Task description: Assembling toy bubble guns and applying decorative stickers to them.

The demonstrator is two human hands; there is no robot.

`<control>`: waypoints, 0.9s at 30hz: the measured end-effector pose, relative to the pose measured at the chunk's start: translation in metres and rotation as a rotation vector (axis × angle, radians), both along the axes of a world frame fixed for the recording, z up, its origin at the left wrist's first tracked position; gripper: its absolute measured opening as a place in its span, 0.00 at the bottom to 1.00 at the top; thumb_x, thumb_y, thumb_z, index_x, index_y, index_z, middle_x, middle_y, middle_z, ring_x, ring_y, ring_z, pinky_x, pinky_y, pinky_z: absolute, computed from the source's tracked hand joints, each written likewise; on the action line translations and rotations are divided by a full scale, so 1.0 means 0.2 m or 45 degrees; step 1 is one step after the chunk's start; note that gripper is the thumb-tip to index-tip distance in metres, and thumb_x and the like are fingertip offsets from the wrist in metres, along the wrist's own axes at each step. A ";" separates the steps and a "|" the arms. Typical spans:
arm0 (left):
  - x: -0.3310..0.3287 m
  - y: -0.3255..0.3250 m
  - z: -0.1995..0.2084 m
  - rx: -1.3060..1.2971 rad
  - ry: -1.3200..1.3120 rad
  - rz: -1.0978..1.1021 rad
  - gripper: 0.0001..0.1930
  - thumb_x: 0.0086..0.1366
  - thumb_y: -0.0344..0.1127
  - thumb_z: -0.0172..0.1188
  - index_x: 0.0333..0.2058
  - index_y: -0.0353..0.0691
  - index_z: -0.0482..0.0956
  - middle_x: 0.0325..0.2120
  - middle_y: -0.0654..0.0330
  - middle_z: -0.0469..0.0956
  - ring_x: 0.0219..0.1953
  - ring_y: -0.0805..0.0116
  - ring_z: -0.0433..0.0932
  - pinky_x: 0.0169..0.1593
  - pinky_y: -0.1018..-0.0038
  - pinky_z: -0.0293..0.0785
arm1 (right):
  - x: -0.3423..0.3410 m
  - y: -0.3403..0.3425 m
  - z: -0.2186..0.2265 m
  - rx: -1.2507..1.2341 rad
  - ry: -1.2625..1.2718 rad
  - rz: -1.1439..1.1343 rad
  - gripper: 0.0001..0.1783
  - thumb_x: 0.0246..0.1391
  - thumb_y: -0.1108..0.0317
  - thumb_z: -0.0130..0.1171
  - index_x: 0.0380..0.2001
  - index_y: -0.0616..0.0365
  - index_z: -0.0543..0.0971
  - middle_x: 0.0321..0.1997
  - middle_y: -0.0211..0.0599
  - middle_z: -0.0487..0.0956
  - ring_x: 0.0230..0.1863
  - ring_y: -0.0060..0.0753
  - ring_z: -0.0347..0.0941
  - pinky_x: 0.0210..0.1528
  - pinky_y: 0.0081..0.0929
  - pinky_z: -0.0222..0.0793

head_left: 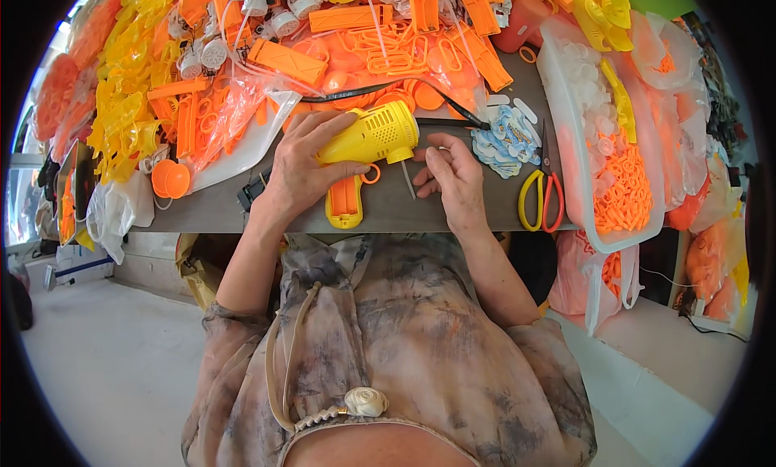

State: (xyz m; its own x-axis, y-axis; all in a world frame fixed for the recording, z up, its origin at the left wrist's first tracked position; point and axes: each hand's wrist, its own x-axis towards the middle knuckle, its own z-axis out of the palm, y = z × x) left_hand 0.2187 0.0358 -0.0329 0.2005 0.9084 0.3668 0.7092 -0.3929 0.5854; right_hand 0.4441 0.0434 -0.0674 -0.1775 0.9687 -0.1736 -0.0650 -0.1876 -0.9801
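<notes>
My left hand (303,164) wraps the yellow toy gun (368,143) at the table's (453,212) front edge, firmly gripped. My right hand (453,180) rests loosely beside it, holding nothing. I'd steady the gun while fingering the small pin (408,180).

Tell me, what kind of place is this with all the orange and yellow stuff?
Probably a small toy-assembly workshop. The left hand holds a yellow toy gun body on a grey worktable heaped with loose orange and yellow plastic parts, and a clear bin holds small orange pieces.
</notes>
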 end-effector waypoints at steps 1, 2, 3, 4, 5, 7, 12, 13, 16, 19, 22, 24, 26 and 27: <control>0.00 0.00 0.00 0.000 0.001 0.003 0.33 0.40 0.37 0.73 0.49 0.41 0.75 0.43 0.54 0.75 0.45 0.56 0.73 0.49 0.65 0.70 | -0.01 0.00 0.01 -0.003 -0.004 0.004 0.20 0.59 0.62 0.51 0.49 0.66 0.67 0.38 0.42 0.76 0.28 0.22 0.72 0.24 0.16 0.70; 0.00 -0.01 -0.01 -0.028 -0.025 0.001 0.33 0.40 0.38 0.73 0.49 0.41 0.75 0.43 0.54 0.75 0.45 0.56 0.73 0.49 0.66 0.71 | -0.01 0.00 0.02 -0.005 -0.009 0.008 0.21 0.59 0.62 0.51 0.49 0.67 0.67 0.38 0.42 0.76 0.28 0.22 0.73 0.23 0.16 0.70; -0.01 -0.01 -0.01 -0.056 -0.051 -0.001 0.33 0.40 0.38 0.73 0.49 0.41 0.75 0.43 0.54 0.75 0.44 0.56 0.74 0.49 0.66 0.71 | -0.02 0.00 0.02 -0.006 -0.008 0.010 0.21 0.59 0.62 0.51 0.49 0.67 0.67 0.38 0.42 0.76 0.28 0.22 0.73 0.23 0.16 0.70; -0.01 -0.01 -0.01 -0.059 -0.051 -0.001 0.33 0.40 0.38 0.73 0.49 0.41 0.75 0.43 0.54 0.75 0.44 0.56 0.74 0.49 0.66 0.71 | -0.02 0.00 0.02 -0.007 -0.007 0.014 0.21 0.59 0.61 0.51 0.50 0.66 0.67 0.38 0.42 0.75 0.28 0.22 0.73 0.23 0.16 0.70; -0.01 -0.01 -0.01 -0.100 -0.065 -0.006 0.33 0.41 0.39 0.73 0.50 0.40 0.75 0.45 0.54 0.74 0.46 0.56 0.73 0.50 0.66 0.69 | -0.02 0.00 0.02 -0.008 -0.005 0.018 0.22 0.59 0.61 0.51 0.50 0.66 0.67 0.38 0.41 0.75 0.27 0.22 0.73 0.23 0.16 0.70; -0.01 0.00 -0.01 -0.141 -0.078 -0.009 0.33 0.42 0.39 0.72 0.50 0.39 0.75 0.47 0.53 0.74 0.48 0.56 0.71 0.52 0.66 0.68 | -0.02 0.01 0.02 -0.004 -0.006 0.039 0.22 0.59 0.60 0.51 0.50 0.66 0.67 0.38 0.41 0.75 0.27 0.22 0.73 0.22 0.16 0.70; -0.01 0.00 -0.02 -0.019 0.020 -0.013 0.33 0.41 0.41 0.72 0.50 0.42 0.75 0.43 0.54 0.74 0.44 0.55 0.73 0.48 0.66 0.71 | -0.05 0.02 0.03 -0.016 0.036 0.066 0.22 0.59 0.59 0.51 0.50 0.64 0.67 0.38 0.39 0.74 0.25 0.21 0.72 0.21 0.15 0.68; -0.01 0.00 -0.03 -0.019 0.019 -0.010 0.33 0.41 0.41 0.72 0.50 0.42 0.75 0.43 0.54 0.74 0.44 0.55 0.73 0.48 0.66 0.71 | -0.05 0.02 0.03 -0.064 0.101 0.065 0.22 0.58 0.60 0.52 0.50 0.64 0.66 0.36 0.38 0.74 0.24 0.20 0.71 0.20 0.15 0.67; -0.01 0.01 -0.03 0.000 0.074 -0.039 0.34 0.42 0.43 0.72 0.51 0.42 0.74 0.43 0.54 0.73 0.44 0.55 0.72 0.48 0.65 0.70 | -0.09 0.02 0.04 -0.130 0.151 0.053 0.24 0.55 0.65 0.55 0.51 0.65 0.63 0.33 0.37 0.74 0.20 0.18 0.68 0.16 0.14 0.63; -0.02 0.00 -0.04 -0.015 0.095 -0.059 0.35 0.42 0.43 0.71 0.52 0.43 0.73 0.42 0.54 0.71 0.44 0.54 0.71 0.48 0.64 0.70 | -0.15 0.02 0.06 -0.120 0.099 0.024 0.26 0.52 0.70 0.57 0.52 0.65 0.61 0.30 0.37 0.74 0.16 0.16 0.64 0.13 0.14 0.60; -0.01 -0.02 -0.05 0.025 0.090 -0.056 0.35 0.43 0.43 0.71 0.52 0.42 0.72 0.41 0.53 0.70 0.44 0.53 0.71 0.47 0.64 0.70 | -0.16 0.02 0.05 -0.105 0.082 -0.005 0.28 0.51 0.74 0.57 0.53 0.65 0.60 0.29 0.37 0.73 0.14 0.15 0.62 0.11 0.13 0.58; 0.00 -0.05 -0.05 0.030 0.099 -0.013 0.34 0.44 0.42 0.70 0.51 0.41 0.71 0.41 0.53 0.70 0.43 0.53 0.71 0.47 0.64 0.69 | -0.16 0.02 0.04 -0.117 0.102 -0.017 0.28 0.50 0.75 0.57 0.54 0.65 0.59 0.30 0.37 0.73 0.13 0.15 0.61 0.10 0.13 0.57; 0.00 -0.07 -0.05 0.036 0.109 0.004 0.33 0.45 0.41 0.70 0.51 0.40 0.71 0.42 0.52 0.70 0.44 0.53 0.71 0.48 0.64 0.69 | -0.17 0.02 0.06 -0.247 0.388 0.057 0.30 0.50 0.75 0.56 0.56 0.64 0.58 0.31 0.38 0.74 0.12 0.14 0.60 0.10 0.12 0.57; 0.00 -0.08 -0.05 0.041 0.119 0.017 0.33 0.46 0.41 0.70 0.51 0.40 0.70 0.42 0.52 0.69 0.44 0.52 0.71 0.48 0.65 0.69 | -0.17 0.02 0.06 -0.245 0.387 0.061 0.30 0.50 0.75 0.56 0.56 0.64 0.58 0.31 0.38 0.74 0.12 0.14 0.60 0.10 0.12 0.57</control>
State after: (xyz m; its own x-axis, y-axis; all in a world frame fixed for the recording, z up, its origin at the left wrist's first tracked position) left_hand 0.2196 0.0198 -0.0421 0.2230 0.8993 0.3763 0.7655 -0.4005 0.5036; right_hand 0.4108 0.0465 -0.0550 -0.2933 0.9127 -0.2845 -0.3348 -0.3768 -0.8637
